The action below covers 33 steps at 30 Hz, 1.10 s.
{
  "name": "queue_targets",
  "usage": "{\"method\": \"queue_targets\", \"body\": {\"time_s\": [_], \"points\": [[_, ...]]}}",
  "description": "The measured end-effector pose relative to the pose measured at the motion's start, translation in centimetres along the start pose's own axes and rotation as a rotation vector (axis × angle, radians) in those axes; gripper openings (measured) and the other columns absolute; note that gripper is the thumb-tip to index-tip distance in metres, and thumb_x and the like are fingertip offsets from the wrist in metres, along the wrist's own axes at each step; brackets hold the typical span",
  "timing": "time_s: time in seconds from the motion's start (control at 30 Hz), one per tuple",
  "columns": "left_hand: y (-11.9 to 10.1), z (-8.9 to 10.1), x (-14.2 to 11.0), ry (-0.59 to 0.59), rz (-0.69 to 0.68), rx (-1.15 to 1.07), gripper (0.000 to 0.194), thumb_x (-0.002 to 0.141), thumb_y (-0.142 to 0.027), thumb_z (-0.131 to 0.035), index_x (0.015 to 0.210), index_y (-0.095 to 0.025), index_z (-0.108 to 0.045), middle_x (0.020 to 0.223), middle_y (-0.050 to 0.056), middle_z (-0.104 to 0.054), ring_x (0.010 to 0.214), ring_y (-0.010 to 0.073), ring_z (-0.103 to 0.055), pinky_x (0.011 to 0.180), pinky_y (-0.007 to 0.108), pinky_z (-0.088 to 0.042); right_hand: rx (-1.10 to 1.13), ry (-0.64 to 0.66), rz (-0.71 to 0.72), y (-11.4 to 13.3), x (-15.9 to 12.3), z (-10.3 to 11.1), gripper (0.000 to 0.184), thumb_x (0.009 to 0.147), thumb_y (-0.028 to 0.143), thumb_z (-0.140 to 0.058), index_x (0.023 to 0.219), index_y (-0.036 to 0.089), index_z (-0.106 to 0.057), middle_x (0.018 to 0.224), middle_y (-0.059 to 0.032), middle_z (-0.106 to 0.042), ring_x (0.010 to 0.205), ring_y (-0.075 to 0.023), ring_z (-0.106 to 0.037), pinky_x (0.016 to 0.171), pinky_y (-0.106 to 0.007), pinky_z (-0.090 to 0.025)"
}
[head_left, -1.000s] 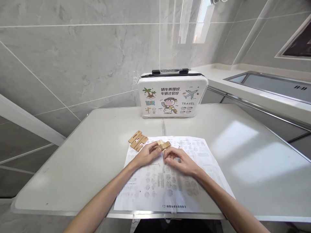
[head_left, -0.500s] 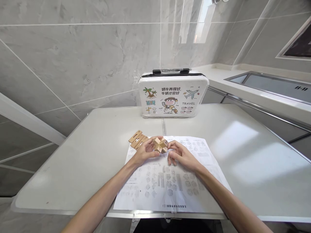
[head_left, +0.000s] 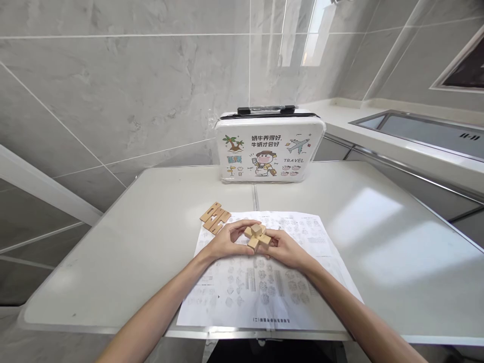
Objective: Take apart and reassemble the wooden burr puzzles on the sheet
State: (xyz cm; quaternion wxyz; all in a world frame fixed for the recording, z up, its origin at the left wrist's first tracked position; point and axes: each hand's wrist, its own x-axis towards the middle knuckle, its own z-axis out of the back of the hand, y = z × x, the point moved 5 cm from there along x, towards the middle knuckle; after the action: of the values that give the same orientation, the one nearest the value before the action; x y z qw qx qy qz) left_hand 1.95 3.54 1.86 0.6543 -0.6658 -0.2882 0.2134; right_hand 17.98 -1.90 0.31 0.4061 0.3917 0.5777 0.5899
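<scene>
Between my two hands is a wooden burr puzzle (head_left: 257, 237) made of interlocking light-wood bars, with block ends sticking out in several directions. My left hand (head_left: 229, 239) grips it from the left, thumb at its near side and fingers along its far side. From the right, my right hand (head_left: 283, 247) holds it too, with some fingers hidden behind the blocks. Beneath lies a printed instruction sheet (head_left: 260, 307) covered in small diagrams. Flat wooden pieces with cut-out slots (head_left: 215, 218) lie just beyond my left hand, at the sheet's far left corner.
A white folding table (head_left: 113, 252) carries everything, with a seam down its middle. At its back stands a white cartoon-printed case (head_left: 270, 151) with a black handle, against the grey tiled wall (head_left: 132, 91). A counter with a dark inset panel (head_left: 427, 131) runs along the right.
The puzzle has been turned and brought slightly nearer and to the right. My right hand has closed in on it, its fingers now gripping it from the right.
</scene>
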Motion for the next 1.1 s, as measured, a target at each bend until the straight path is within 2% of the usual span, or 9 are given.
{"method": "queue_targets", "body": {"time_s": [0.1,0.23,0.4,0.6,0.7,0.8,0.87,1.0,1.1], "points": [[-0.1,-0.1,0.0,-0.029,-0.023,0.074,0.077,0.062,-0.027,-0.099,0.133,-0.022,-0.069,0.136,0.014,-0.068,0.131,0.0342,-0.061,0.115,0.047,-0.044,-0.046,-0.092,0.035,0.0,0.1,0.4,0.027,0.084,0.045,-0.079,0.094,0.022,-0.069,0.086,-0.002,-0.07,0.086,-0.023,-0.065,0.073,-0.032,-0.052],[0.0,0.0,0.0,-0.101,-0.044,0.168,0.078,0.065,-0.028,-0.097,0.136,-0.023,-0.066,0.14,0.014,-0.066,0.13,0.033,-0.062,0.115,0.046,-0.045,-0.109,-0.24,0.048,-0.5,0.2,1.1,0.025,0.082,0.037,-0.078,0.083,0.023,-0.058,0.075,0.0022,-0.065,0.072,-0.0184,-0.061,0.065,-0.029,-0.047],[0.0,0.2,-0.2,-0.153,-0.062,0.309,0.079,0.068,-0.032,-0.095,0.14,-0.026,-0.063,0.139,0.011,-0.066,0.125,0.0301,-0.063,0.112,0.044,-0.046,-0.084,-0.265,0.075,-0.6,0.1,0.9,0.019,0.085,0.032,-0.07,0.099,0.023,-0.062,0.083,0.0002,-0.07,0.073,-0.019,-0.064,0.064,-0.029,-0.047],[-0.7,-0.1,-0.4,-0.209,-0.07,0.464,0.071,0.068,-0.038,-0.094,0.133,-0.026,-0.067,0.134,0.009,-0.068,0.104,0.0239,-0.064,0.102,0.04,-0.049,-0.139,-0.336,0.079,-0.7,0.0,0.7,0.01,0.084,0.024,-0.061,0.093,0.025,-0.056,0.079,0.0003,-0.072,0.065,-0.0189,-0.061,0.058,-0.03,-0.044],[-0.7,-0.1,-0.4,-0.233,-0.071,0.468,0.071,0.068,-0.038,-0.094,0.132,-0.026,-0.067,0.13,0.009,-0.069,0.101,0.0236,-0.063,0.1,0.039,-0.049,-0.162,-0.321,0.088,-0.6,0.1,0.5,0.017,0.085,0.021,-0.057,0.102,0.025,-0.058,0.086,-0.0009,-0.073,0.068,-0.0188,-0.063,0.06,-0.031,-0.046],[-0.2,0.3,-0.4,-0.279,-0.055,0.439,0.072,0.069,-0.04,-0.094,0.134,-0.025,-0.066,0.122,0.009,-0.07,0.102,0.0242,-0.064,0.098,0.038,-0.05,-0.209,-0.307,0.115,-0.1,0.1,0.5,0.03,0.088,0.025,-0.06,0.118,0.024,-0.057,0.115,-0.0067,-0.072,0.079,-0.0193,-0.067,0.061,-0.03,-0.048],[0.2,0.6,-0.4,-0.311,-0.032,0.417,0.073,0.07,-0.041,-0.093,0.134,-0.025,-0.065,0.122,0.009,-0.07,0.104,0.0252,-0.064,0.096,0.038,-0.051,-0.233,-0.303,0.12,0.1,0.1,0.6,0.034,0.09,0.029,-0.064,0.122,0.025,-0.055,0.124,-0.0083,-0.069,0.081,-0.0189,-0.067,0.062,-0.03,-0.05],[0.5,1.0,-0.4,-0.348,0.005,0.449,0.074,0.068,-0.044,-0.094,0.134,-0.025,-0.066,0.115,0.009,-0.068,0.104,0.026,-0.063,0.096,0.038,-0.049,-0.256,-0.306,0.113,0.0,0.1,0.8,0.036,0.092,0.035,-0.066,0.124,0.025,-0.054,0.12,-0.0082,-0.07,0.08,-0.0187,-0.066,0.066,-0.033,-0.053],[0.7,1.4,-0.3,-0.366,0.014,0.467,0.074,0.068,-0.045,-0.094,0.134,-0.025,-0.067,0.108,0.007,-0.066,0.103,0.0253,-0.061,0.096,0.038,-0.048,-0.263,-0.35,0.115,-0.4,0.1,1.1,0.03,0.094,0.04,-0.065,0.118,0.024,-0.058,0.116,-0.008,-0.071,0.079,-0.0193,-0.066,0.066,-0.033,-0.054]]}}
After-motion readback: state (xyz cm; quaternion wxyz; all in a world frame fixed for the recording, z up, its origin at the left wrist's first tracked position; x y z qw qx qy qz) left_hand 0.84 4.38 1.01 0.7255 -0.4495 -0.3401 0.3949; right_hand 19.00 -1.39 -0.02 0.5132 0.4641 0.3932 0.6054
